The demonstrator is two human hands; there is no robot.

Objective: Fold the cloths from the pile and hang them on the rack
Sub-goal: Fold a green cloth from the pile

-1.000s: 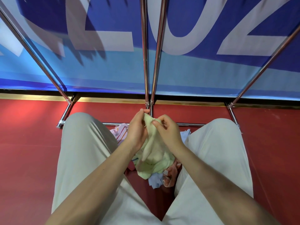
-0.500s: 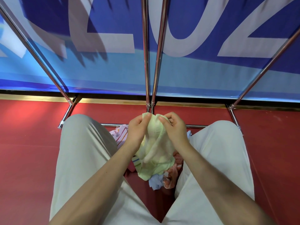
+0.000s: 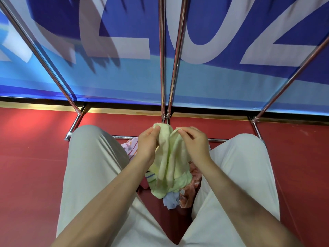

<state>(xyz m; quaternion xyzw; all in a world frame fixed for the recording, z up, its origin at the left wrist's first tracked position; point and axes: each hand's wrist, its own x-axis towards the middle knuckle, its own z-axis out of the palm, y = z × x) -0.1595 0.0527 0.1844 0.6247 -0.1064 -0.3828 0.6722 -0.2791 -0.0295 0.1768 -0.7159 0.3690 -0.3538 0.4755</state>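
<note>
A pale green cloth (image 3: 170, 164) hangs bunched between my knees. My left hand (image 3: 147, 145) pinches its top left corner. My right hand (image 3: 194, 143) pinches the top edge a short way to the right. Under the cloth lies the pile (image 3: 188, 189) on the red floor, with pink patterned, light blue and striped pieces showing. The metal rack (image 3: 164, 68) stands just beyond my hands, its two middle tubes rising straight up and slanted tubes at either side. Nothing hangs on the visible tubes.
My legs in light trousers (image 3: 92, 166) flank the pile on both sides. A low rack bar (image 3: 121, 137) runs across the floor behind the pile. A large blue banner (image 3: 231, 50) with white lettering covers the wall behind the rack.
My hands have lifted the green cloth slightly and drawn a little apart along its top edge, spreading the upper part.
</note>
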